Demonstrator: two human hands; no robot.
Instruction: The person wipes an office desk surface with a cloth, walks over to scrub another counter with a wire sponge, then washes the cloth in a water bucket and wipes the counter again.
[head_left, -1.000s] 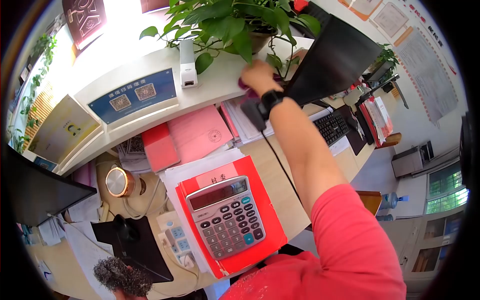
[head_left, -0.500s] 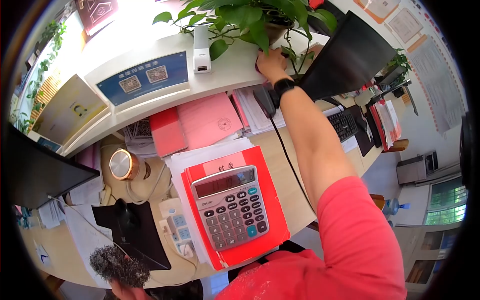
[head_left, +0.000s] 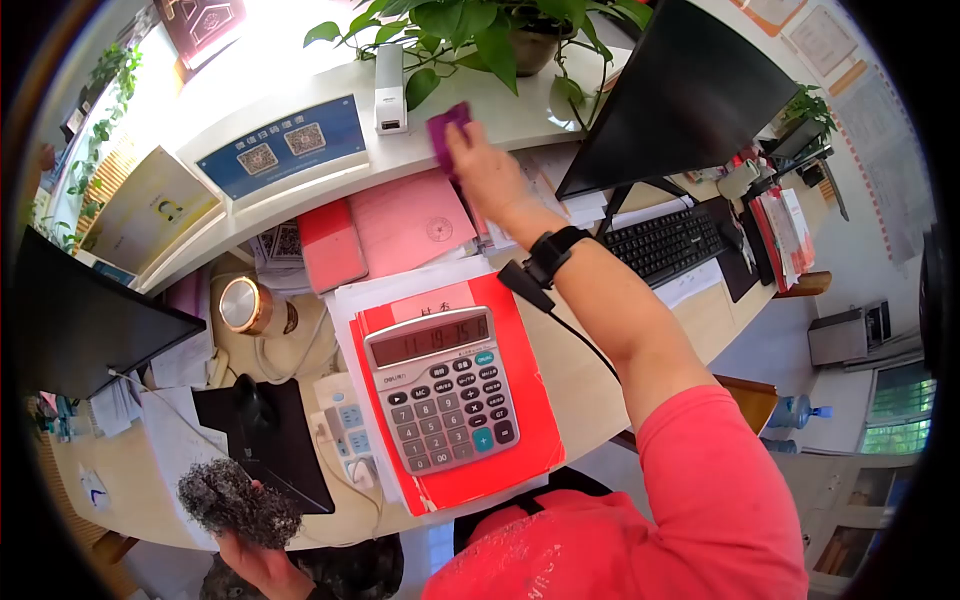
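Note:
My right hand [head_left: 492, 180], with a black watch [head_left: 556, 254] on the wrist, is closed on a purple cloth [head_left: 449, 138] at the front edge of the white raised counter [head_left: 300, 205]. Left of the cloth stands a small white upright device [head_left: 391, 90]. A potted plant [head_left: 531, 50] with trailing leaves is just beyond. At the lower left, my left hand [head_left: 262, 563] grips a dark grey, shaggy duster-like bundle [head_left: 238, 503], which hides most of the fingers. This bundle hangs over papers beside a black mouse pad [head_left: 300, 480].
A calculator [head_left: 440, 390] rests on a red folder [head_left: 535, 430] over stacked papers. Monitors stand at the right [head_left: 680, 100] and left [head_left: 90, 320]. A black cable [head_left: 585, 345] runs past my right forearm. A QR-code sign [head_left: 282, 150], a copper-rimmed cup [head_left: 243, 306] and a power strip [head_left: 345, 430] are nearby.
My right hand has moved left and towards me from beside the plant pot, bringing the purple cloth into clear view. My left hand still holds the shaggy bundle, and more of that hand shows.

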